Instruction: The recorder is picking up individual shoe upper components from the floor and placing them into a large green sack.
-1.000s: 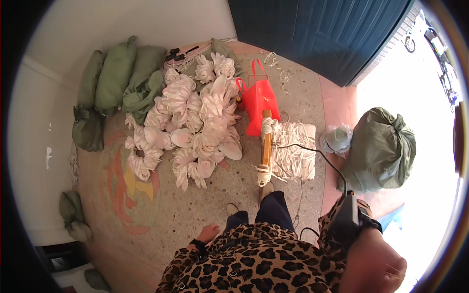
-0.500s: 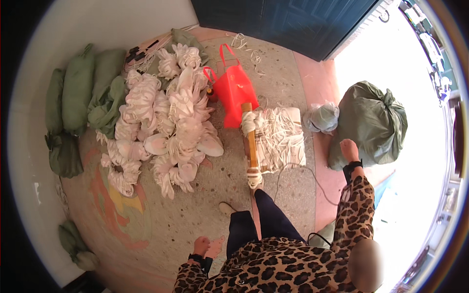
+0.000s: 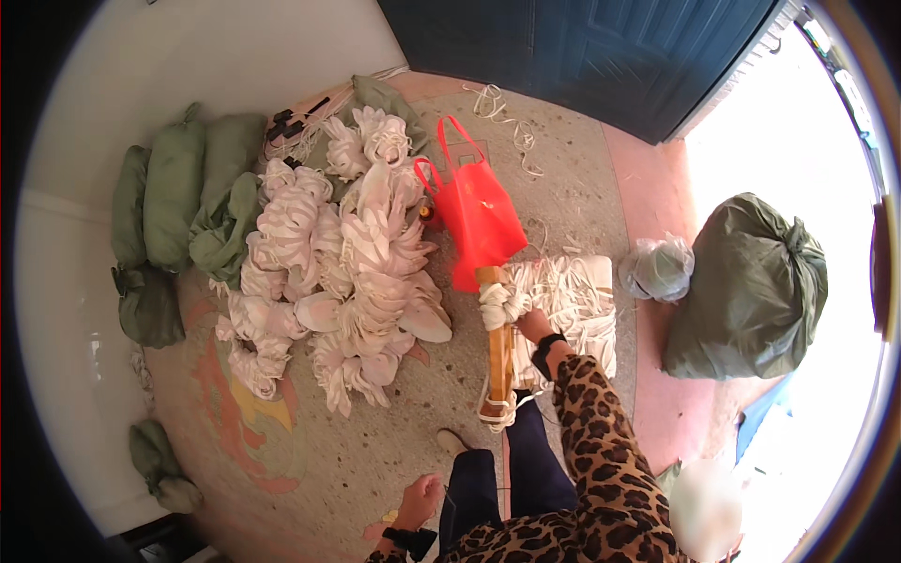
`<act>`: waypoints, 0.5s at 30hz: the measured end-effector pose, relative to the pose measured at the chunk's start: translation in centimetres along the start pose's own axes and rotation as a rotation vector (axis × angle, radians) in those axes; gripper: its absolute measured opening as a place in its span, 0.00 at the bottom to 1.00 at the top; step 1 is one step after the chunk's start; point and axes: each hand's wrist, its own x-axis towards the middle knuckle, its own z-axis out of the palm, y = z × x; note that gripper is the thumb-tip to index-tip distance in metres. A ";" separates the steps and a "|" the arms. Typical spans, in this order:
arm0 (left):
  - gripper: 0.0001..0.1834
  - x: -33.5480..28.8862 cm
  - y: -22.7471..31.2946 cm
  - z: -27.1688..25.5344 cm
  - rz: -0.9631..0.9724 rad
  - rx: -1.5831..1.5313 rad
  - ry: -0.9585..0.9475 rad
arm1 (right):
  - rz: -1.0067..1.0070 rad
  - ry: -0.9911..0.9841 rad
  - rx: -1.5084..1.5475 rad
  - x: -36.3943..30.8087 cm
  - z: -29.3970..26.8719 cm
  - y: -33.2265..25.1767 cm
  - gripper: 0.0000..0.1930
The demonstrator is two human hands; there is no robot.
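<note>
Right hand [image 3: 535,327] half curled, whether it holds anything I cannot tell, wooden bar [image 3: 496,357] just to its left, white strips [image 3: 572,305] to its right, left hand [image 3: 419,500] loosely curled, contents unclear, well apart.

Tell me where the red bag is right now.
In the head view, the red bag is mostly in the upper half, a little right of centre, right of the white pile and just above the wooden bar.
</note>
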 end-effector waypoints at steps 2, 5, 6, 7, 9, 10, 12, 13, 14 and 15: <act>0.16 -0.7 -1.1 -0.4 0.018 0.099 0.061 | -0.111 -0.027 0.044 -0.8 -0.8 1.5 0.09; 0.15 -0.8 -1.1 -1.9 0.102 -0.029 0.099 | 0.167 0.129 0.987 -4.3 -6.5 0.0 0.08; 0.16 -0.4 0.0 -2.4 0.166 0.009 0.127 | 0.230 0.220 0.965 -5.4 -9.4 -1.9 0.09; 0.16 0.0 1.5 -3.1 0.229 0.047 0.153 | 0.294 0.312 0.940 -6.8 -12.9 -4.3 0.10; 0.19 1.1 4.5 -3.7 0.368 -0.059 0.214 | 0.178 0.257 0.707 -9.9 -19.5 -10.2 0.10; 0.25 1.8 5.8 -4.3 0.501 -0.001 0.218 | -0.039 0.243 0.588 -11.3 -21.6 -13.5 0.09; 0.28 1.2 10.8 -4.5 0.634 -0.054 0.326 | -0.431 0.231 0.420 -15.5 -22.6 -19.9 0.09; 0.27 0.7 13.4 -4.7 0.749 0.029 0.374 | -0.610 0.237 0.365 -17.1 -22.5 -22.6 0.08; 0.27 0.1 15.6 -4.9 0.865 0.113 0.419 | -0.645 0.132 0.282 -18.8 -22.1 -24.4 0.08; 0.27 -0.7 17.4 -4.9 0.866 0.112 0.416 | -0.686 0.011 0.207 -20.6 -21.5 -26.1 0.07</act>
